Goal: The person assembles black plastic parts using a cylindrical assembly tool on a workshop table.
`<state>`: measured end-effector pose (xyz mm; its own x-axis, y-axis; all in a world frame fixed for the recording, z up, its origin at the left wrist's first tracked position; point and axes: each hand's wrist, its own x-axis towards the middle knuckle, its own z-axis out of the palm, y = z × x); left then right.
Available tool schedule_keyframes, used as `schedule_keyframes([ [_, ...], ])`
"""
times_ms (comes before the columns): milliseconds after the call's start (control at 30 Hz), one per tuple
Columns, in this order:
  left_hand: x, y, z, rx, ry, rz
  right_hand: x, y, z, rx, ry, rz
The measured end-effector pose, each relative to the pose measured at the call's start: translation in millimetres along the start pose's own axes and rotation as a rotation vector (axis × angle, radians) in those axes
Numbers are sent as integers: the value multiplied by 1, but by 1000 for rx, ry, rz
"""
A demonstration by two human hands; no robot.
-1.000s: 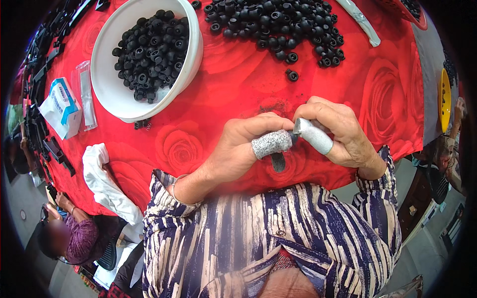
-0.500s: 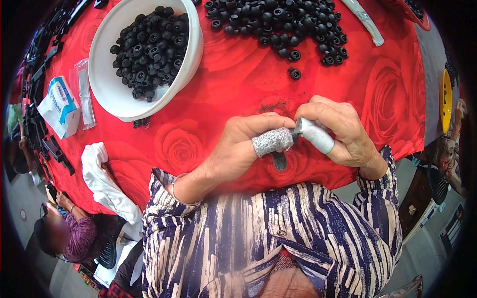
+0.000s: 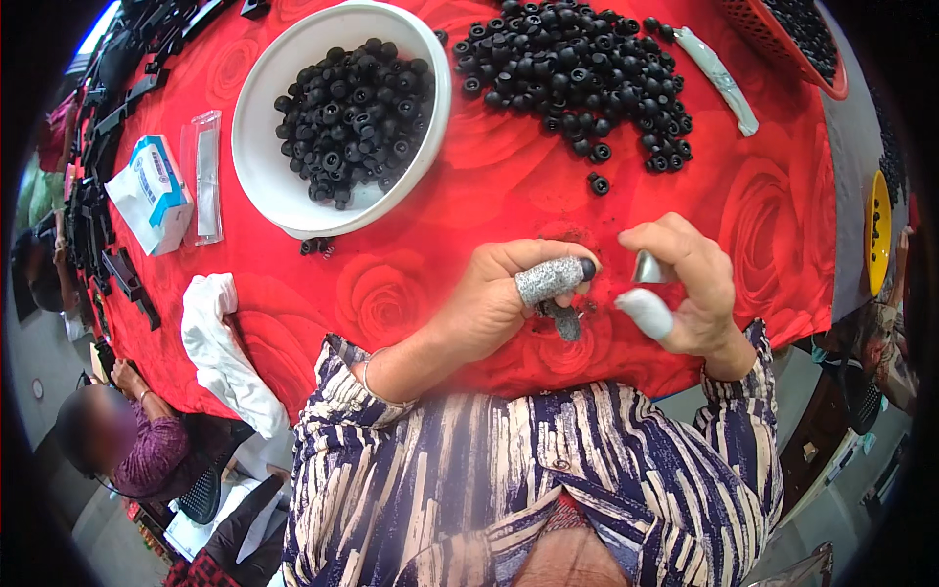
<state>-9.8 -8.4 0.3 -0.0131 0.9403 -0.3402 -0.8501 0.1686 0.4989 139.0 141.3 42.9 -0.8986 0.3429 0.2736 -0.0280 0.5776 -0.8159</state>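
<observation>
The left hand point(image 3: 494, 303) has its grip closed narrowly on one small black rubber ring point(image 3: 588, 268), pinched between the thumb and a forefinger wrapped in a grey finger cot point(image 3: 550, 280); a second grey-wrapped finger shows just under the grip. The right hand point(image 3: 685, 289) sits just to the right of that grip, apart from it, with its fingers loosely spread and nothing visibly between them; two of its fingertips wear pale finger cots point(image 3: 646, 311). By the look of it the step in hand is the handling of a single ring, taken up and held at the fingertips over the red rose-patterned counter point(image 3: 430, 264). The next move would call for the right fingers to close in on the ring without knocking it from the pinch, since it is small and held only at its edge. Beyond the grip lies a loose heap of black rings point(image 3: 572, 78), with one stray ring point(image 3: 599, 183) nearest it; up and to the left of the grip stands a white bowl point(image 3: 264, 186) holding more rings.
</observation>
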Motion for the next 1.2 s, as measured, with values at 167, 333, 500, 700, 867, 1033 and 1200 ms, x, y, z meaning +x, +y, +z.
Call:
schedule_keyframes([
  [167, 2, -9, 7, -83, 1, -131, -8, 2, 23, -232, 73, -240],
  [333, 0, -8, 1, -97, 12, -125, -10, 9, 33, -132, 118, -273],
  [500, 1, -10, 1, -113, -47, -114, -10, 4, 29, -135, 117, -289],
  [700, -6, 7, 15, 577, -26, 334, -8, 5, 14, -111, 184, -277],
  [867, -20, 72, 15, 1493, 358, 1242, 5, 31, 14, -322, 309, -118],
  [1033, -11, 108, -10, 1740, 764, 1354, 20, 43, 22, -713, 264, -95],
  [1200, -17, 81, 19, 1533, 657, 1319, 17, 45, 29, -742, 211, -102],
])
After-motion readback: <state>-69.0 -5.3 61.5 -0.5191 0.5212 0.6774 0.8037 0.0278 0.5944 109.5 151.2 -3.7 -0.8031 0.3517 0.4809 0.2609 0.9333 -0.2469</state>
